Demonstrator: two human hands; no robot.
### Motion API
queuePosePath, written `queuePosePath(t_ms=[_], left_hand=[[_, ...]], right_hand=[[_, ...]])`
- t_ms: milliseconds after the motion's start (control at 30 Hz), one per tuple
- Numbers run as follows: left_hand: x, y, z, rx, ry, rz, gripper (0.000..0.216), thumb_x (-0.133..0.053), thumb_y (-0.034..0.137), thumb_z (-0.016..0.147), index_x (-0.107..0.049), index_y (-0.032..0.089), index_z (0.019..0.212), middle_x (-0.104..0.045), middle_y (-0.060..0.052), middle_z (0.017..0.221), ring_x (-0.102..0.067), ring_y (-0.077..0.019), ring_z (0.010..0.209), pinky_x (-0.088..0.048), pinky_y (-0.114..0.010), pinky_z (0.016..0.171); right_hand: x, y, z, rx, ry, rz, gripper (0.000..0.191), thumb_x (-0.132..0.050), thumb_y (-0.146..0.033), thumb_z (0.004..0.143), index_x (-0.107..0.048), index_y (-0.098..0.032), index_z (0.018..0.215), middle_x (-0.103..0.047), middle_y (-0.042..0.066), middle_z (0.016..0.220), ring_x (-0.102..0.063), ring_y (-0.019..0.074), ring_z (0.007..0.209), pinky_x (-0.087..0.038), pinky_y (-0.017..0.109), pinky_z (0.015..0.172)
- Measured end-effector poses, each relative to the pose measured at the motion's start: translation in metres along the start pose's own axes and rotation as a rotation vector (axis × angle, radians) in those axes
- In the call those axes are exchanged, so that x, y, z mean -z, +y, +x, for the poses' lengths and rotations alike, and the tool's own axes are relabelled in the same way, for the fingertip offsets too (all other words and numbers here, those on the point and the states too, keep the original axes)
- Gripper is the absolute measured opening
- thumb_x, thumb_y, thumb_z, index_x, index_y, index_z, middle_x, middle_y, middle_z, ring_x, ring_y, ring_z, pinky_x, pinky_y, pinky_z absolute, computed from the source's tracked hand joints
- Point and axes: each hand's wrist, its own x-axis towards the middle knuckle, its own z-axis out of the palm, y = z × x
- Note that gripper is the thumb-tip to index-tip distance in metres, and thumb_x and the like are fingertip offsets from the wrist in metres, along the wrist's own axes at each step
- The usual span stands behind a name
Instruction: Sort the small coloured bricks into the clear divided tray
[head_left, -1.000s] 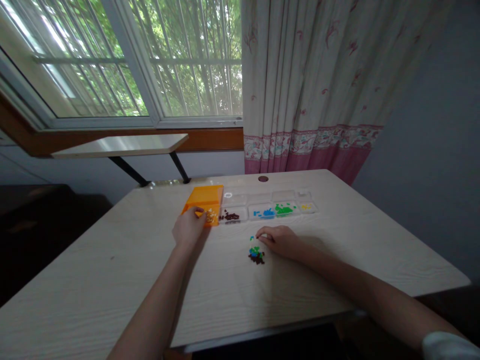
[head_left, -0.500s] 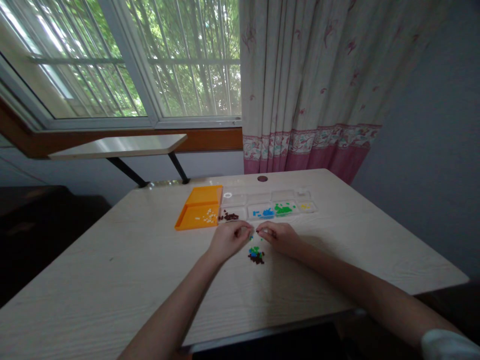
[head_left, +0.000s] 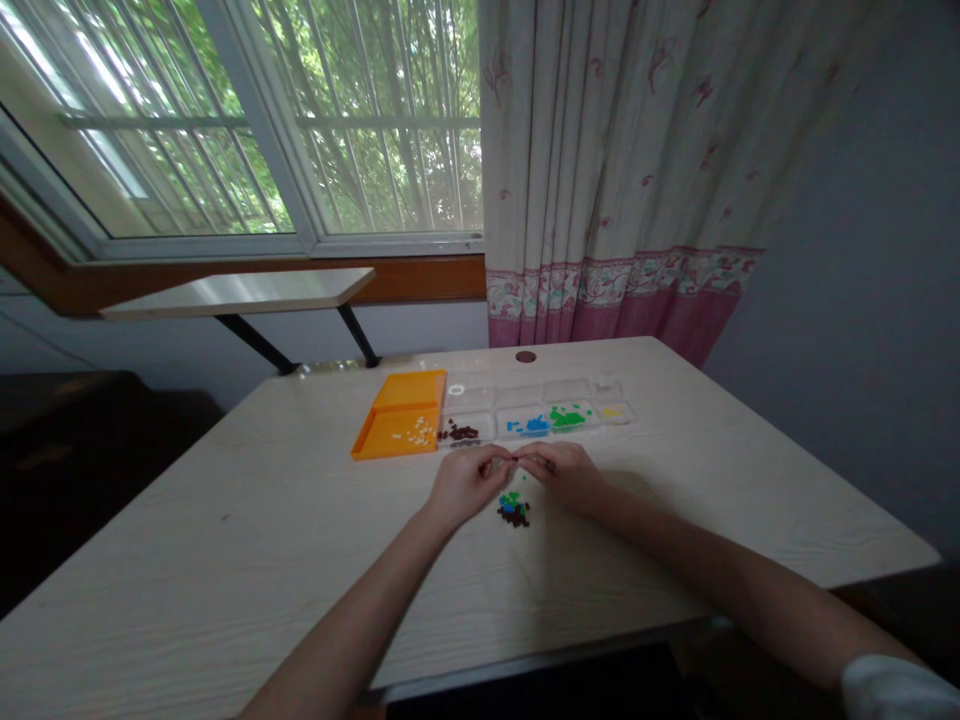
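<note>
My left hand (head_left: 466,482) and my right hand (head_left: 564,468) meet fingertip to fingertip just above the wooden table (head_left: 225,560). Both have their fingers pinched together. Whether a bead sits between them is too small to tell. Right below the fingertips lies a small mixed pile of beads (head_left: 514,509) in green, blue and dark brown. One green bead (head_left: 523,478) lies apart from the pile.
Behind the hands stands an orange tray (head_left: 394,432) with white beads. To its right a clear divided box (head_left: 491,398) holds brown (head_left: 458,433), blue (head_left: 529,425), green (head_left: 568,417) and yellow beads (head_left: 612,411). A curtain and a window lie beyond the table's far edge.
My left hand left the orange tray and moved right to the bead pile, where its fingertips now meet those of my right hand. The right hand barely moved.
</note>
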Motion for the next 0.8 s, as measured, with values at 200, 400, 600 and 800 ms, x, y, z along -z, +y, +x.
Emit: queuePosePath(t_ms=[200,400,600,800], left_hand=[[-0.003,-0.002,0.0,-0.003,0.009,-0.009,0.017,-0.054,0.028,0.078,-0.067,0.018,0.082,-0.047,0.005,0.048,-0.041,-0.0066,0.045,-0.028,-0.016,0.046],[0.003,-0.004,0.001,-0.031,0.047,0.017,0.015,-0.054,0.026,0.078,-0.066,0.018,0.08,-0.046,0.005,0.048,-0.041,-0.0061,0.045,-0.03,-0.016,0.046],[0.017,-0.008,0.002,-0.043,0.29,0.072,0.017,-0.054,0.029,0.079,-0.066,0.017,0.082,-0.053,0.004,0.05,-0.045,-0.0059,0.045,-0.034,-0.016,0.049],[0.02,-0.006,0.001,-0.09,0.416,0.137,0.018,-0.052,0.029,0.08,-0.065,0.016,0.082,-0.053,0.004,0.049,-0.047,-0.0063,0.045,-0.035,-0.016,0.05]], right_hand=[[-0.003,0.003,-0.001,0.077,0.054,0.03,0.019,-0.052,-0.032,0.084,-0.066,-0.022,0.092,-0.07,0.0,0.08,-0.062,0.0108,0.065,-0.043,0.019,0.064],[-0.001,0.004,0.0,0.005,0.069,-0.02,0.024,-0.052,-0.036,0.083,-0.066,-0.022,0.098,-0.066,0.0,0.065,-0.056,0.01,0.053,-0.039,0.019,0.056],[0.013,0.003,0.004,-0.141,-0.136,-0.105,0.018,-0.053,-0.033,0.081,-0.067,-0.023,0.083,-0.063,-0.002,0.061,-0.053,0.0095,0.053,-0.035,0.02,0.054],[0.017,0.0,0.004,-0.134,-0.338,-0.209,0.013,-0.055,-0.026,0.076,-0.067,-0.024,0.082,-0.062,-0.002,0.061,-0.054,0.0105,0.057,-0.032,0.021,0.055]])
